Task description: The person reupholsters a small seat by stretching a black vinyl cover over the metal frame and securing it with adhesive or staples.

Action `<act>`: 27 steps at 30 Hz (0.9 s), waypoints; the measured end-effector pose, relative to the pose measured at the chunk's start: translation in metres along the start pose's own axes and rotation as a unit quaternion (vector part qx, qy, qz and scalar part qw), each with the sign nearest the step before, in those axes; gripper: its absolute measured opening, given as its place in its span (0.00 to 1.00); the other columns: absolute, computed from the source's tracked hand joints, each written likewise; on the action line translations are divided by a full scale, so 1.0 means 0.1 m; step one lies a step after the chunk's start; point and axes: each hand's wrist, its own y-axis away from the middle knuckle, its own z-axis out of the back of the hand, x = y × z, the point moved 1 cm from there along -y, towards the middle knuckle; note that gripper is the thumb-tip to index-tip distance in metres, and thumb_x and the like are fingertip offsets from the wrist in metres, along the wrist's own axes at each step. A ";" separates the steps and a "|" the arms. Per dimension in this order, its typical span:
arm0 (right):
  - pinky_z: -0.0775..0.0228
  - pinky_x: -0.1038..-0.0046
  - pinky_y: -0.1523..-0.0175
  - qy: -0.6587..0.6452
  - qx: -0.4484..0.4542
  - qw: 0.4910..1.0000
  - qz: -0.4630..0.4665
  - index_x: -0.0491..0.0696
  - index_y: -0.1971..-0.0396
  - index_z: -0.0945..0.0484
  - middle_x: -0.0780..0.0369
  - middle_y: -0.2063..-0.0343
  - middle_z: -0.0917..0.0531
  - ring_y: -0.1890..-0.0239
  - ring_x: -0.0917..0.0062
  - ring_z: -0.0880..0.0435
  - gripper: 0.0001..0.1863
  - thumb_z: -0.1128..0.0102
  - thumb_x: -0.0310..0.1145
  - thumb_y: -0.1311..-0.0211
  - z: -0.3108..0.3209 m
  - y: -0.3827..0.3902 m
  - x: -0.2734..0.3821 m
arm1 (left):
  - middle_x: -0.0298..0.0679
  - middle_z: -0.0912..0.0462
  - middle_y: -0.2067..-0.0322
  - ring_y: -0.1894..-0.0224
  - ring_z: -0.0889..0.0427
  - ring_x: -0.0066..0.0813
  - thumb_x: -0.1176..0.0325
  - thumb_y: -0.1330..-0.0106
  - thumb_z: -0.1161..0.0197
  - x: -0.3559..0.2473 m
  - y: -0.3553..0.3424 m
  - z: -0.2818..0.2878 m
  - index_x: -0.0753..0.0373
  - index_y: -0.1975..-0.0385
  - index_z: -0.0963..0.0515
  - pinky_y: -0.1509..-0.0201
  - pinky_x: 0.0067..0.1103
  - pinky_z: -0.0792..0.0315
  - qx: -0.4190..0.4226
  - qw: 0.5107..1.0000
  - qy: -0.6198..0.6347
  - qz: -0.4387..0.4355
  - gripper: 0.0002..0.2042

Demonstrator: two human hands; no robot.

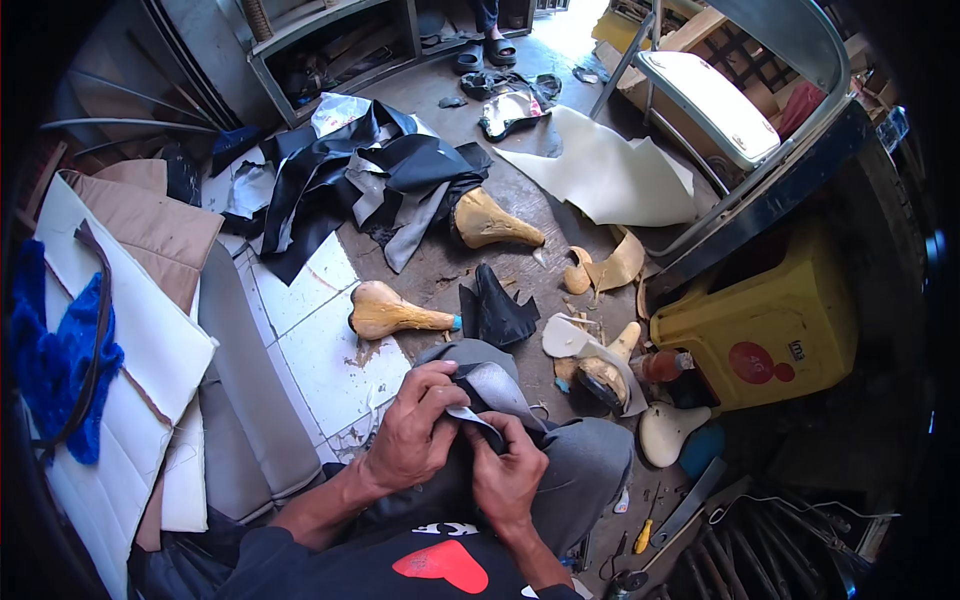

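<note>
Over my lap, my left hand (410, 430) pinches a piece of black material with a pale grey underside (490, 395), its fingers curled over a folded edge. Close to its right, my right hand (505, 470) grips the same piece between thumb and fingers. Beyond my hands lie a black cut scrap (500, 310) and a bare tan foam bicycle saddle (390, 310) with a blue tip. To the right, another saddle (600, 378) lies among white scraps, and a white saddle (670, 428) rests lower down.
Black sheets (360, 170), another foam saddle (495, 220) and cream sheet (600, 165) cover the floor ahead. Padded panels (130, 400) are stacked left. A yellow container (770, 310), metal-framed chair (700, 100) and screwdriver (643, 535) are right. A person's feet in sandals (498, 50) show at the back.
</note>
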 end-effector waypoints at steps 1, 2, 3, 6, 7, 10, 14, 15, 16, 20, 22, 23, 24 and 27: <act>0.22 0.69 0.59 0.014 -0.014 0.999 0.048 0.42 0.60 0.16 0.54 0.67 0.13 0.66 0.65 0.11 0.10 0.30 0.23 0.42 -0.04 0.03 -0.01 | 0.49 0.23 0.57 0.41 0.21 0.53 0.87 0.49 0.37 0.01 0.06 0.00 0.65 0.57 0.22 0.38 0.39 0.25 -0.005 1.000 0.006 0.019 0.18; 0.22 0.67 0.60 0.027 -0.029 0.995 0.096 0.42 0.60 0.17 0.55 0.68 0.13 0.67 0.62 0.13 0.11 0.30 0.21 0.44 -0.07 0.07 -0.04 | 0.49 0.23 0.57 0.41 0.21 0.53 0.87 0.49 0.37 0.04 0.11 -0.01 0.65 0.57 0.22 0.38 0.39 0.25 -0.002 1.000 0.003 0.021 0.18; 0.22 0.67 0.60 0.024 -0.028 0.995 0.093 0.42 0.60 0.17 0.55 0.68 0.13 0.67 0.62 0.13 0.11 0.30 0.21 0.44 -0.09 0.10 -0.09 | 0.48 0.22 0.57 0.41 0.21 0.52 0.87 0.48 0.37 0.08 0.17 -0.02 0.64 0.58 0.21 0.38 0.38 0.25 -0.007 1.000 -0.006 -0.004 0.17; 0.24 0.64 0.63 0.059 -0.041 0.981 0.182 0.43 0.58 0.17 0.56 0.70 0.16 0.69 0.59 0.16 0.16 0.33 0.18 0.51 -0.15 0.20 -0.14 | 0.45 0.22 0.57 0.39 0.21 0.50 0.88 0.49 0.36 0.22 0.28 0.08 0.63 0.60 0.19 0.37 0.37 0.24 -0.003 0.999 -0.034 -0.038 0.17; 0.25 0.63 0.64 0.077 -0.041 0.976 0.201 0.43 0.58 0.18 0.56 0.70 0.17 0.70 0.59 0.17 0.18 0.35 0.17 0.54 -0.14 0.22 -0.13 | 0.45 0.22 0.57 0.40 0.21 0.49 0.88 0.50 0.36 0.24 0.24 0.14 0.63 0.60 0.19 0.38 0.37 0.24 0.027 0.998 -0.015 -0.047 0.17; 0.26 0.62 0.65 0.107 -0.039 0.965 0.235 0.42 0.58 0.18 0.57 0.71 0.18 0.72 0.61 0.18 0.20 0.36 0.17 0.56 -0.15 0.27 -0.16 | 0.43 0.22 0.57 0.42 0.19 0.46 0.85 0.52 0.32 0.18 0.09 0.35 0.63 0.58 0.18 0.39 0.35 0.23 0.082 0.995 0.020 -0.047 0.19; 0.24 0.61 0.65 0.146 -0.030 0.956 0.254 0.40 0.59 0.19 0.55 0.71 0.17 0.72 0.59 0.17 0.20 0.39 0.15 0.58 -0.16 0.29 -0.18 | 0.46 0.24 0.49 0.42 0.21 0.46 0.78 0.55 0.27 0.07 -0.14 0.50 0.58 0.43 0.20 0.40 0.34 0.23 0.213 0.977 -0.005 -0.019 0.32; 0.24 0.61 0.65 0.153 -0.024 0.953 0.260 0.40 0.59 0.19 0.55 0.70 0.17 0.72 0.58 0.17 0.20 0.39 0.15 0.58 -0.16 0.30 -0.19 | 0.48 0.26 0.44 0.43 0.23 0.47 0.78 0.55 0.28 0.00 -0.24 0.52 0.57 0.37 0.25 0.41 0.35 0.23 0.242 0.970 -0.010 -0.018 0.37; 0.24 0.61 0.65 0.153 -0.024 0.953 0.260 0.40 0.59 0.19 0.55 0.70 0.17 0.72 0.58 0.17 0.20 0.39 0.15 0.58 -0.16 0.29 -0.18 | 0.49 0.29 0.40 0.45 0.24 0.48 0.77 0.54 0.29 -0.04 -0.33 0.53 0.56 0.32 0.30 0.41 0.35 0.24 0.270 0.963 -0.013 -0.019 0.42; 0.24 0.61 0.64 0.154 -0.012 0.956 0.250 0.41 0.58 0.19 0.54 0.70 0.17 0.72 0.58 0.17 0.20 0.38 0.16 0.56 -0.14 0.24 -0.15 | 0.44 0.30 0.36 0.44 0.28 0.50 0.75 0.53 0.29 -0.04 -0.43 0.44 0.54 0.27 0.36 0.37 0.36 0.28 0.409 0.902 -0.117 -0.070 0.46; 0.24 0.61 0.64 0.156 -0.004 0.958 0.240 0.40 0.58 0.19 0.54 0.70 0.17 0.72 0.58 0.17 0.20 0.38 0.16 0.55 -0.12 0.23 -0.15 | 0.42 0.28 0.38 0.46 0.27 0.51 0.74 0.51 0.28 -0.05 -0.46 0.43 0.52 0.29 0.34 0.38 0.36 0.27 0.397 0.907 -0.120 -0.076 0.44; 0.23 0.62 0.64 0.151 -0.001 0.961 0.233 0.40 0.58 0.19 0.55 0.70 0.17 0.71 0.58 0.16 0.19 0.37 0.17 0.54 -0.12 0.22 -0.14 | 0.42 0.26 0.39 0.46 0.27 0.51 0.74 0.50 0.28 -0.05 -0.47 0.44 0.50 0.31 0.32 0.38 0.36 0.27 0.402 0.905 -0.122 -0.062 0.40; 0.23 0.62 0.63 0.146 0.002 0.963 0.225 0.41 0.58 0.19 0.55 0.69 0.16 0.70 0.58 0.15 0.18 0.36 0.17 0.53 -0.13 0.21 -0.14 | 0.42 0.25 0.41 0.46 0.27 0.51 0.73 0.48 0.28 -0.04 -0.47 0.44 0.49 0.33 0.29 0.39 0.37 0.26 0.408 0.903 -0.125 -0.048 0.37; 0.22 0.63 0.63 0.159 -0.005 0.965 0.209 0.41 0.57 0.19 0.55 0.69 0.16 0.69 0.58 0.14 0.18 0.34 0.18 0.52 -0.15 0.19 -0.14 | 0.41 0.23 0.43 0.46 0.26 0.48 0.71 0.45 0.28 0.05 -0.39 0.41 0.51 0.45 0.22 0.43 0.35 0.24 0.358 0.914 -0.164 -0.096 0.25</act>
